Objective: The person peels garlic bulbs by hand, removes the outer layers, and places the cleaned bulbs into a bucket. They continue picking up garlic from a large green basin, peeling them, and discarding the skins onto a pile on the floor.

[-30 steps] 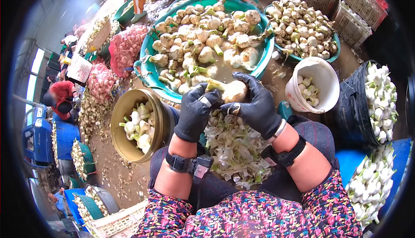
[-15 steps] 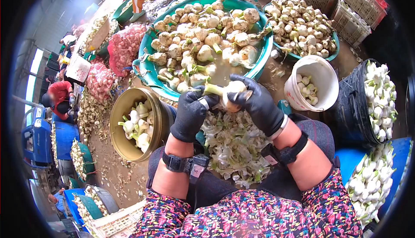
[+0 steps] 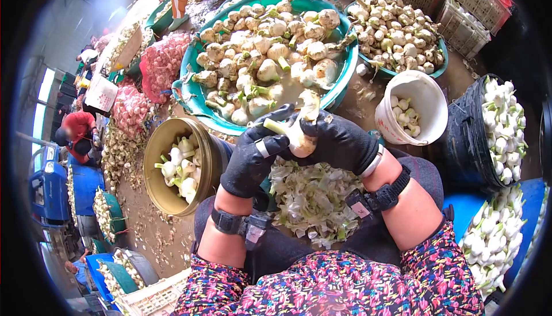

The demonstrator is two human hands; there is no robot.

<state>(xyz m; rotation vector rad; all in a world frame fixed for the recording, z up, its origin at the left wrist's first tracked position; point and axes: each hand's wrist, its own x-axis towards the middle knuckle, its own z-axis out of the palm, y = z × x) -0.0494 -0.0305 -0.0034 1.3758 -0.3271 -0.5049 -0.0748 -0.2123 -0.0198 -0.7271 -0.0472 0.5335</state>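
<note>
Both my hands wear black gloves and meet over my lap, around one garlic bulb (image 3: 300, 142) with a cut green stem pointing left. My left hand (image 3: 252, 158) grips the bulb by its stem side, fingers wrapped. Closed against the bulb's other side is my right hand (image 3: 348, 145); a strip of pale outer skin (image 3: 310, 104) stands up between the hands, above the bulb. Part of the right fingers is hidden behind the bulb. Below lies a heap of peeled garlic skins (image 3: 313, 201). Just beyond is a teal tub (image 3: 345, 73) of unpeeled, dirty garlic bulbs.
An olive bucket (image 3: 150, 169) with clean bulbs stands left, a white bucket (image 3: 384, 123) with some right. Farther right are a full black bucket (image 3: 467, 141) and a blue container (image 3: 527, 241). Pink net sacks (image 3: 164, 66) and a person in red (image 3: 83, 125) are left.
My hands have turned the bulb and moved slightly left. A strip of outer skin now stands up from it, between the hands. The whole view has shifted a little.
</note>
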